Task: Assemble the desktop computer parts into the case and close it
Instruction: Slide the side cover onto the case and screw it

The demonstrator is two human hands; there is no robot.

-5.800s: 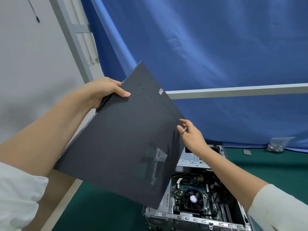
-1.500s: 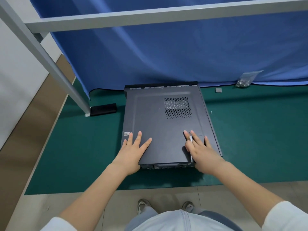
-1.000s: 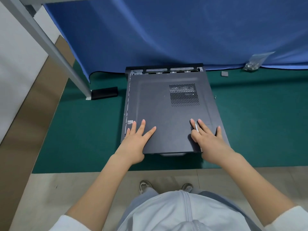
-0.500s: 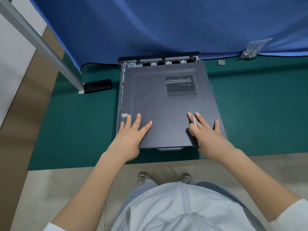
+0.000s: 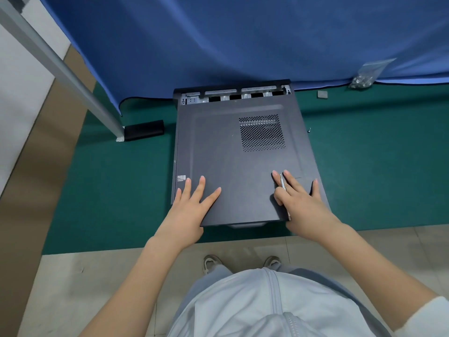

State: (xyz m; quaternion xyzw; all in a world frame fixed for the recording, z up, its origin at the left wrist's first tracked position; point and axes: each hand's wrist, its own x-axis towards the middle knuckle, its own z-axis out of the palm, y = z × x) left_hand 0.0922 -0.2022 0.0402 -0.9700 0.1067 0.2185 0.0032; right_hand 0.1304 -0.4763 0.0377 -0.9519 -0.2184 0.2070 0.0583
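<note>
Desktop computer case [image 5: 233, 92], dark grey metal tower lying on its side on the green floor mat [image 5: 364, 178], centre of the frame, its far end against the blue cloth backdrop [image 5: 243, 32]. Cover: flat dark grey metal side panel with a perforated vent square [image 5: 230, 161], lying on the case. Change noted: a few seconds earlier this panel was held up in the air over the open case; it is now laid flat, and over the last second and a half it has slid toward the bottom of the frame, so a strip of silver drive bays and frame shows at the far end and the near edge overhangs. Left hand [image 5: 192, 210]: fingers spread wide and straight, palm pressing the panel's near left corner. Right hand [image 5: 303, 205]: fingers straight and splayed on the near right corner, with a thin silver screwdriver [image 5: 283, 188] trapped between index and middle fingers. Judgement: components appear installed; the panel seems set back for a forward slide to lock. Fastening probably remains. Sundries: clear plastic bag of screws [image 5: 364, 77], upper right; small loose screw [image 5: 309, 129] on the mat right of the case.
</note>
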